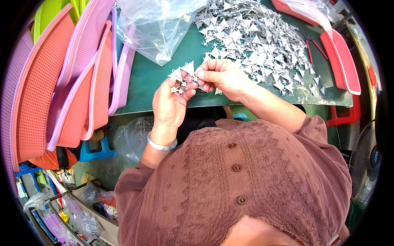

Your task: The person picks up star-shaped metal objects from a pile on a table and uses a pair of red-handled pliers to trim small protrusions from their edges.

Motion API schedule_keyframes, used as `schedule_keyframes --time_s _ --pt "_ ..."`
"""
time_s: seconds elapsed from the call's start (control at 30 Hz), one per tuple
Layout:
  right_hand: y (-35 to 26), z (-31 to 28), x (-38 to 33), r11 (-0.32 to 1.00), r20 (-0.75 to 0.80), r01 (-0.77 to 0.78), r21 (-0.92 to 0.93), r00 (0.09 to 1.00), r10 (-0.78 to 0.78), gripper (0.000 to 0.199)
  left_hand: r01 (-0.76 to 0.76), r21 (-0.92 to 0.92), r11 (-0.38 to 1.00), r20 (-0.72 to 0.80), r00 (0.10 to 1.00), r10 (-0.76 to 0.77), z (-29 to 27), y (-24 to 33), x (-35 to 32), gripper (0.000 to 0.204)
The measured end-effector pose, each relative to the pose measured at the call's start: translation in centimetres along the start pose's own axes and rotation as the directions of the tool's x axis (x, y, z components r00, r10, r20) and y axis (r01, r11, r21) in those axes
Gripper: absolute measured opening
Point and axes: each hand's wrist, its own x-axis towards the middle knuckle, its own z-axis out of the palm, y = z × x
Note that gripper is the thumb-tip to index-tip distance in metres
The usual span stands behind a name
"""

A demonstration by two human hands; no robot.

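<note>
Small silver-grey metal castings, triangular with little knobs and star-like ends, are gathered in my left hand, its fingers curled round them over the table's near edge. My right hand meets it from the right. Thumb and forefinger pinch the edge of one such piece; the exact spot is partly hidden by the fingers. Just beyond my right hand a broad heap of similar castings spreads across the green table.
A transparent plastic bag lies behind my left hand. Stacked pink, purple and green perforated baskets crowd the left. On the right are red-handled pliers, a red basket and a fan. A blue stool stands below the baskets.
</note>
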Motion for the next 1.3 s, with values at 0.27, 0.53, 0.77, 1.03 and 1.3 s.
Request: schedule_keyframes --time_s 0.27,0.53,0.77,1.03,1.3 --pt "0.27 -0.15 0.12 1.000 0.003 0.009 0.012 1.000 -0.009 0.011 0.008 -0.006 1.000 0.036 0.999 -0.008 -0.31 0.02 0.11 0.030" --pt "0.41 -0.26 0.10 1.000 -0.003 0.010 0.029 1.000 -0.010 0.011 0.023 -0.016 1.000 0.045 0.999 -0.022 -0.35 0.15 0.05 0.031" --pt "0.29 -0.21 -0.10 0.999 -0.024 0.005 0.033 1.000 -0.004 0.012 0.041 -0.042 0.998 0.052 0.998 -0.039 -0.34 0.15 0.00 0.033" --pt "0.16 -0.23 -0.28 1.000 -0.030 0.015 0.018 0.999 -0.014 0.012 0.038 -0.045 0.998 0.076 0.996 -0.035 -0.41 0.07 0.00 0.034" --pt "0.04 -0.25 -0.56 0.999 -0.033 0.031 0.014 0.999 -0.031 0.012 0.078 -0.102 0.992 0.137 0.989 -0.064 -0.29 0.16 -0.07 0.044"
